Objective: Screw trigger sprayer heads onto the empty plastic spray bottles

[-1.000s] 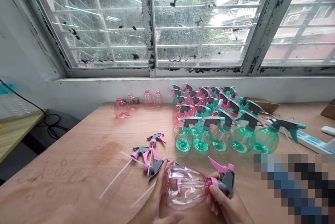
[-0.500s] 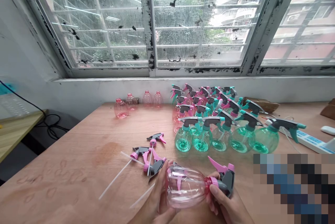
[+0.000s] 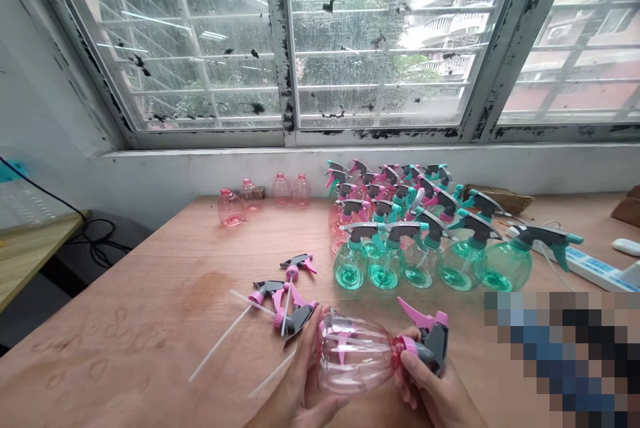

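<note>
pink spray bottle [image 3: 353, 355], still gripped in left hand [image 3: 300, 375], right hand [image 3: 430, 388]

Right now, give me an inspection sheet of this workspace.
Surface: wooden table, stained near the middle.
Job's things: pink bottle with spray top at its neck; loose spray tops with long tubes, left of it; topless pink bottles at the back.
Clutter: green spray bottles massed beyond the hands.
Hands: left hand cradles the bottle; right hand grips the top.
Cables: black cable at far left; white cable near a power strip.
Surroundings: barred window behind the table.
</note>
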{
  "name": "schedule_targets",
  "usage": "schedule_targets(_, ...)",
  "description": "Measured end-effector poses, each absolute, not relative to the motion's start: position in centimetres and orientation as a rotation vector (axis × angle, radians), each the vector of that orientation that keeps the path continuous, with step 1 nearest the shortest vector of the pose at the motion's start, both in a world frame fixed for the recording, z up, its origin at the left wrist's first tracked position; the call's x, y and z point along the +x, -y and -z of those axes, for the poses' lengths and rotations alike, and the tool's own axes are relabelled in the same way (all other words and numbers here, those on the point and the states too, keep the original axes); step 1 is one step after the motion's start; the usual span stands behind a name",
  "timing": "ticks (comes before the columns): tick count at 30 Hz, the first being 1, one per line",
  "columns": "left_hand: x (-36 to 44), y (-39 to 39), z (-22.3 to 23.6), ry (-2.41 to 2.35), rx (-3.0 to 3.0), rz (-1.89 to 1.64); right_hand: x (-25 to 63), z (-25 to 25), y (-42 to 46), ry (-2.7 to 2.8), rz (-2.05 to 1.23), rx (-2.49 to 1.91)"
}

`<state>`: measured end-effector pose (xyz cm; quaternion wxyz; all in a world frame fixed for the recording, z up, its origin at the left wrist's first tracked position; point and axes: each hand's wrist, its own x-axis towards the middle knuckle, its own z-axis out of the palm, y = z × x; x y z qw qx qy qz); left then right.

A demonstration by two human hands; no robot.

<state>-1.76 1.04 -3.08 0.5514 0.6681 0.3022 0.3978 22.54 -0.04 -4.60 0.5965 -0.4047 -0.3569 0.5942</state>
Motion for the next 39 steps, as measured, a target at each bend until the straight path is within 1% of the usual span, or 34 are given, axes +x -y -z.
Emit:
schedule_targets(8,-2.2,-1.3,3.7,-0.698,1.507,-0.907,22.5,4.5,0.0,0.829,-1.369,-0.948)
schedule_targets(17,-1.6,-0.9,2.9,-0.678,1.546,-0.952,22.5,4.6,0.0,0.812,-1.364,-0.952)
schedule_targets(26,-1.8,-1.2,3.7,-0.676,1.449,-0.915,22.5,4.8,0.0,0.809,-1.359,-0.950)
schedule_targets(31,-1.5,-1.0,3.4,-0.640,1.423,-0.963,22.4,4.6,0.0,0.808,-1.372,-0.944)
schedule_targets(39,-1.9,-1.3,3.9,-0.625,1.456,-0.955,22.3,4.4,0.1,0.798,-1.364,-0.945)
